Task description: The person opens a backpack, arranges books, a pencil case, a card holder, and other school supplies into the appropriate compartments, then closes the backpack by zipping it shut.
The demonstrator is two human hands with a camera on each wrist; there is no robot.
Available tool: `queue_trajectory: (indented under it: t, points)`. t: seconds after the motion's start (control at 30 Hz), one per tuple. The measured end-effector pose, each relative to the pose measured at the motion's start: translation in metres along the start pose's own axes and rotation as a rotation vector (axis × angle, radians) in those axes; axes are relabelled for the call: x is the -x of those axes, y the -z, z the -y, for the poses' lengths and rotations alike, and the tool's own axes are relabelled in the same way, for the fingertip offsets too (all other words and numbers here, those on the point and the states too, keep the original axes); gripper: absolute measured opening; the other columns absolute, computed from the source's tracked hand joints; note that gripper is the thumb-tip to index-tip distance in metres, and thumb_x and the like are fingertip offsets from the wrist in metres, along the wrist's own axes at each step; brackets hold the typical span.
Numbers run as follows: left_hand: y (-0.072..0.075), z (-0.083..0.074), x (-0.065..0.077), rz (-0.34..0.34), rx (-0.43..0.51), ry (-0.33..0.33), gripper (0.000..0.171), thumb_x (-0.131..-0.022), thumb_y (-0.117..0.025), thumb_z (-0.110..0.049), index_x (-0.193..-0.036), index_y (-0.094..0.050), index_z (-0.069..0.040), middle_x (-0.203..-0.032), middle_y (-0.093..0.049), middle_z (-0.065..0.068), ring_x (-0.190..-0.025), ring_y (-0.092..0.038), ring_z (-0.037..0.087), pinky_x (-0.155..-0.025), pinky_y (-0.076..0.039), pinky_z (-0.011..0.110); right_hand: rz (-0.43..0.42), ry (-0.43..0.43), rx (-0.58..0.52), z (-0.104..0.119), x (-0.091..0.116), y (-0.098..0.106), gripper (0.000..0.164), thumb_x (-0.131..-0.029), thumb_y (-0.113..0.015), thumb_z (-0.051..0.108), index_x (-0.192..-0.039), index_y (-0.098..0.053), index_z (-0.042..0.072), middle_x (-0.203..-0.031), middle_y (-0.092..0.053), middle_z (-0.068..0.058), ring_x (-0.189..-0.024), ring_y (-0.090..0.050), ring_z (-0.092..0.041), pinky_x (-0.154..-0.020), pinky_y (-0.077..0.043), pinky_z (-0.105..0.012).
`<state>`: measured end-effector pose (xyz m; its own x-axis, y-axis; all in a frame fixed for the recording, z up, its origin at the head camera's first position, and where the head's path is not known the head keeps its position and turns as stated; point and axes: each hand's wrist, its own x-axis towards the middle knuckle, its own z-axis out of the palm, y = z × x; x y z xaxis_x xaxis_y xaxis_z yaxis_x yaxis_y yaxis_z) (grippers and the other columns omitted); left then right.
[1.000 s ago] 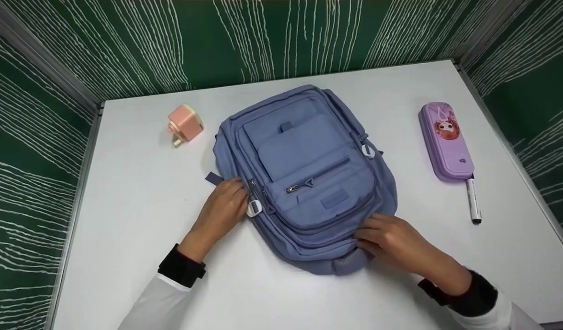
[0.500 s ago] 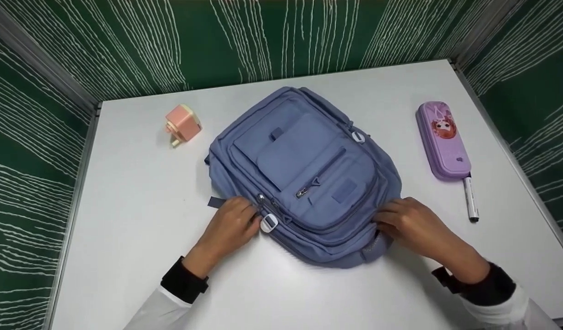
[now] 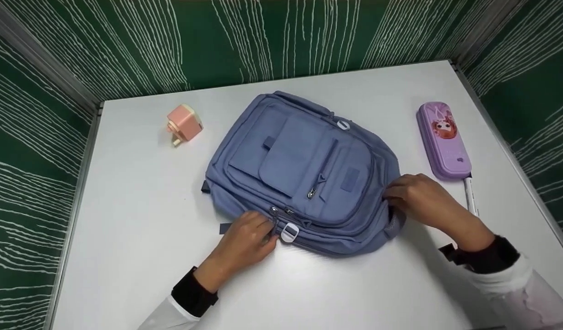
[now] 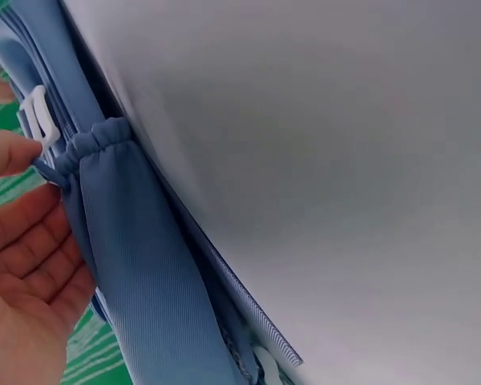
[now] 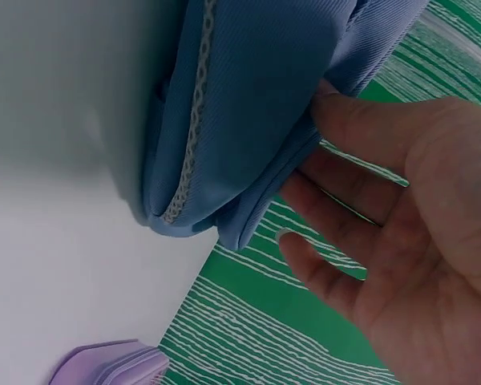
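Observation:
A blue backpack (image 3: 290,160) lies on the white table, its front pockets facing up and its base turned to the right. My left hand (image 3: 247,243) pinches its near side beside a white buckle (image 3: 290,233). In the left wrist view, thumb and forefinger meet at the gathered top of a side pocket (image 4: 148,257), near the strap. With my right hand (image 3: 421,199) I grip the fabric at the bag's lower right end. The right wrist view has the thumb on that blue fabric (image 5: 256,120), while some fingertips are hidden behind it.
A pink and cream block-shaped object (image 3: 185,123) stands at the back left of the table (image 3: 139,220). On the right lies a purple pencil case (image 3: 445,142), with a white marker (image 3: 470,197) sticking out beneath its near end. Green white-streaked panels (image 3: 281,41) enclose the table.
The backpack has turned counterclockwise on the table, its top swinging left and its base right. My left hand has moved nearer and rightward, my right hand farther away and rightward, both keeping their grip.

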<state>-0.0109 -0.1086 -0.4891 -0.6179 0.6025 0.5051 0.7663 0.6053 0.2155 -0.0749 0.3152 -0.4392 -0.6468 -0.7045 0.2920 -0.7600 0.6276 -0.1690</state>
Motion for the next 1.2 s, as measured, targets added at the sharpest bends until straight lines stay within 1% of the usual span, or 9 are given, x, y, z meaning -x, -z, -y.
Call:
queue_trajectory:
  t: [0.1, 0.23, 0.4, 0.67, 0.8, 0.9, 1.07, 1.2]
  points:
    - [-0.001, -0.007, -0.001, 0.025, 0.011, -0.003, 0.018, -0.083, -0.084, -0.018, -0.092, -0.075, -0.006, -0.091, -0.072, 0.004, -0.088, -0.066, 0.022, -0.085, -0.055, 0.036, 0.022, -0.002, -0.026, -0.009, -0.007, 0.002, 0.029, -0.069, -0.086, -0.013, -0.091, -0.081, 0.005, -0.086, -0.073, -0.007, -0.080, -0.070, -0.027, -0.069, -0.058, -0.046]
    - [-0.001, -0.016, -0.001, 0.069, 0.034, 0.006, 0.021, -0.085, -0.084, -0.019, -0.098, -0.077, -0.004, -0.099, -0.074, 0.005, -0.094, -0.067, 0.021, -0.090, -0.055, 0.035, 0.034, 0.003, -0.063, -0.023, -0.015, 0.001, 0.027, -0.071, -0.083, -0.016, -0.089, -0.081, 0.004, -0.085, -0.074, -0.007, -0.079, -0.071, -0.026, -0.070, -0.059, -0.045]
    - [-0.002, -0.026, 0.001, 0.097, 0.046, -0.005, 0.025, -0.084, -0.083, -0.017, -0.105, -0.078, -0.004, -0.106, -0.074, 0.007, -0.100, -0.067, 0.022, -0.094, -0.055, 0.035, 0.048, -0.007, -0.077, -0.035, -0.026, 0.000, 0.027, -0.073, -0.078, -0.020, -0.088, -0.079, 0.002, -0.086, -0.074, -0.010, -0.081, -0.072, -0.029, -0.073, -0.060, -0.047]
    - [-0.005, -0.038, 0.001, 0.141, 0.048, -0.025, 0.021, -0.084, -0.079, -0.014, -0.102, -0.077, -0.004, -0.110, -0.073, 0.007, -0.102, -0.065, 0.023, -0.095, -0.054, 0.035, 0.112, -0.056, -0.076, -0.049, -0.041, -0.001, 0.025, -0.078, -0.068, -0.021, -0.087, -0.076, 0.001, -0.087, -0.073, -0.012, -0.084, -0.071, -0.033, -0.076, -0.059, -0.050]
    - [-0.005, -0.042, -0.001, 0.143, 0.062, -0.047, 0.022, -0.083, -0.080, -0.014, -0.101, -0.076, -0.003, -0.111, -0.072, 0.008, -0.103, -0.065, 0.023, -0.096, -0.054, 0.034, 0.100, -0.036, -0.080, -0.054, -0.048, -0.002, 0.026, -0.079, -0.064, -0.023, -0.086, -0.074, 0.001, -0.086, -0.071, -0.012, -0.083, -0.069, -0.031, -0.074, -0.057, -0.048]
    - [-0.005, -0.045, -0.001, 0.160, 0.066, -0.051, 0.027, -0.083, -0.080, -0.016, -0.105, -0.076, -0.002, -0.115, -0.072, 0.010, -0.106, -0.065, 0.024, -0.098, -0.053, 0.034, 0.091, -0.023, -0.080, -0.059, -0.053, -0.005, 0.026, -0.080, -0.062, -0.023, -0.084, -0.072, 0.001, -0.083, -0.068, -0.010, -0.080, -0.067, -0.030, -0.070, -0.056, -0.048]
    - [-0.004, -0.050, -0.002, 0.208, 0.056, -0.054, 0.032, -0.084, -0.079, -0.018, -0.110, -0.075, 0.000, -0.122, -0.071, 0.012, -0.112, -0.064, 0.025, -0.103, -0.052, 0.034, 0.092, -0.035, -0.065, -0.062, -0.064, -0.008, 0.025, -0.084, -0.058, -0.021, -0.082, -0.070, 0.001, -0.078, -0.063, -0.010, -0.075, -0.064, -0.030, -0.067, -0.054, -0.047]
    - [-0.005, -0.053, -0.003, 0.222, 0.053, -0.064, 0.032, -0.084, -0.079, -0.017, -0.110, -0.075, 0.000, -0.125, -0.071, 0.014, -0.115, -0.064, 0.025, -0.105, -0.051, 0.033, 0.094, -0.038, -0.054, -0.063, -0.071, -0.010, 0.025, -0.086, -0.056, -0.021, -0.082, -0.070, 0.000, -0.079, -0.063, -0.011, -0.076, -0.064, -0.031, -0.067, -0.054, -0.047]
